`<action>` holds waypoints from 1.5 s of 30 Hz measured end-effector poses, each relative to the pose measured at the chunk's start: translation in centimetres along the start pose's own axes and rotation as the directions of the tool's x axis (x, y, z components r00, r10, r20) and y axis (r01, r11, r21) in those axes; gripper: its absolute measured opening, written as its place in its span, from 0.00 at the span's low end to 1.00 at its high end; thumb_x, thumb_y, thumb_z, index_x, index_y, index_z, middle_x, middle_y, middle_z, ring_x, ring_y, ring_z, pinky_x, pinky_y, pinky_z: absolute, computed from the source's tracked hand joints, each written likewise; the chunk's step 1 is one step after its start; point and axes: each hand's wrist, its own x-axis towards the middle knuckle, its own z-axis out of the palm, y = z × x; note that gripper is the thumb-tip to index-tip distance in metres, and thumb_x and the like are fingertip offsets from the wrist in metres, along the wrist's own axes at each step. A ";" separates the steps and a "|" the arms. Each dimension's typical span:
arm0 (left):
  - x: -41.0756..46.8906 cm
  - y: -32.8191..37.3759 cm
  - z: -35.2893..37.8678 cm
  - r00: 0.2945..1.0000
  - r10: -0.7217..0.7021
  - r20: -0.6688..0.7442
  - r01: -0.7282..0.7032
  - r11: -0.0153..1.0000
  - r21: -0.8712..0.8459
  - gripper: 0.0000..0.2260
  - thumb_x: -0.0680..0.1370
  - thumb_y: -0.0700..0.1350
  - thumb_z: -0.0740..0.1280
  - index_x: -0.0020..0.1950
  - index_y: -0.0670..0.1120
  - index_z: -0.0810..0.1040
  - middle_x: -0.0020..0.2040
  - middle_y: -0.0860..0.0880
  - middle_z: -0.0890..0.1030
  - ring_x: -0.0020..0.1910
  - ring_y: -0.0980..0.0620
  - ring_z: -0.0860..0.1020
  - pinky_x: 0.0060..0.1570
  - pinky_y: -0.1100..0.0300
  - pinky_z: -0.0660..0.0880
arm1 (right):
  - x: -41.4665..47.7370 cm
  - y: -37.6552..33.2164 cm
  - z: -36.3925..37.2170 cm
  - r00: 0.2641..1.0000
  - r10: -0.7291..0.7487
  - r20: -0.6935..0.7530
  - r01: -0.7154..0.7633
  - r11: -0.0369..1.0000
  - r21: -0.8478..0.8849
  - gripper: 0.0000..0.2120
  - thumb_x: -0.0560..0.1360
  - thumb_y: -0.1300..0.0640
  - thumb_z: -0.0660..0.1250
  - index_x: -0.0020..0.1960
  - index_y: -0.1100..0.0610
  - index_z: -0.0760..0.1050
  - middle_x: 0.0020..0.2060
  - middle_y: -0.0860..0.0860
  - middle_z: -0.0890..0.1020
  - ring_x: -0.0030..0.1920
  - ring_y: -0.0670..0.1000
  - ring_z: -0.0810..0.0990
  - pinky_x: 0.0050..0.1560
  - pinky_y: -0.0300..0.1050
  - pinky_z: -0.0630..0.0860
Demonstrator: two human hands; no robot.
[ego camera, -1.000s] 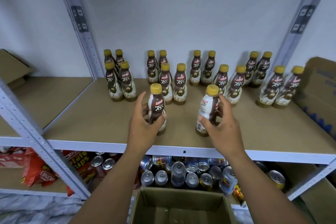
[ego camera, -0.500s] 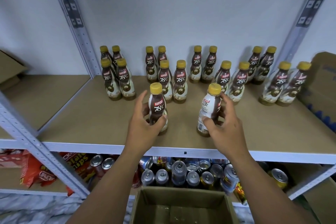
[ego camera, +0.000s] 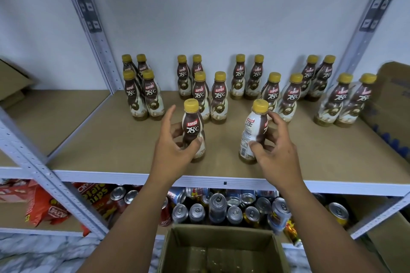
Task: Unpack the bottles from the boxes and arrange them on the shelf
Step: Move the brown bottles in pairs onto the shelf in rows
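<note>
Two brown coffee bottles with yellow caps stand near the front of the shelf board (ego camera: 124, 146). My left hand (ego camera: 175, 150) curls round the left bottle (ego camera: 192, 126), its label facing me. My right hand (ego camera: 275, 150) holds the right bottle (ego camera: 253, 133) by thumb and fingers, with the white back label turned towards me. Behind them stand several more of the same bottles (ego camera: 219, 97) in pairs, reaching to the back wall. An open cardboard box (ego camera: 221, 250) sits below, at the bottom edge of the view.
Grey metal uprights (ego camera: 97, 35) frame the bay. A cardboard box (ego camera: 392, 104) sits at the shelf's right end, another at the far left (ego camera: 13, 82). The lower shelf holds several drink cans (ego camera: 221, 208) and red snack bags (ego camera: 51, 208).
Both hands stay on their bottles, which remain standing in the same places. The view has shifted slightly.
</note>
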 end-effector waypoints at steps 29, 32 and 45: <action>0.3 0.0 -0.3 1.000 0.026 -0.001 -0.026 1.000 -0.006 0.41 0.75 0.37 0.76 0.80 0.58 0.59 0.59 0.54 0.81 0.60 0.62 0.78 0.50 0.72 0.75 | -0.4 -1.8 0.4 1.000 -0.017 0.017 0.016 0.999 0.041 0.38 0.73 0.50 0.76 0.75 0.34 0.60 0.64 0.39 0.79 0.60 0.33 0.78 0.63 0.51 0.79; 1.0 0.8 -1.2 0.996 0.060 0.072 -0.064 0.997 0.051 0.42 0.75 0.39 0.77 0.77 0.67 0.58 0.62 0.63 0.77 0.62 0.62 0.76 0.52 0.66 0.78 | 0.1 -2.0 0.2 0.996 -0.043 0.072 0.042 0.999 0.021 0.39 0.75 0.51 0.75 0.76 0.31 0.58 0.65 0.39 0.79 0.64 0.39 0.78 0.66 0.53 0.77; 2.4 2.4 -3.2 0.949 0.105 0.297 -0.177 0.957 0.228 0.39 0.76 0.38 0.76 0.77 0.66 0.61 0.64 0.56 0.78 0.57 0.59 0.80 0.50 0.61 0.80 | 1.5 -3.1 -0.4 0.975 -0.136 0.178 0.148 0.987 -0.060 0.43 0.74 0.54 0.77 0.74 0.25 0.56 0.64 0.37 0.78 0.64 0.45 0.78 0.59 0.60 0.80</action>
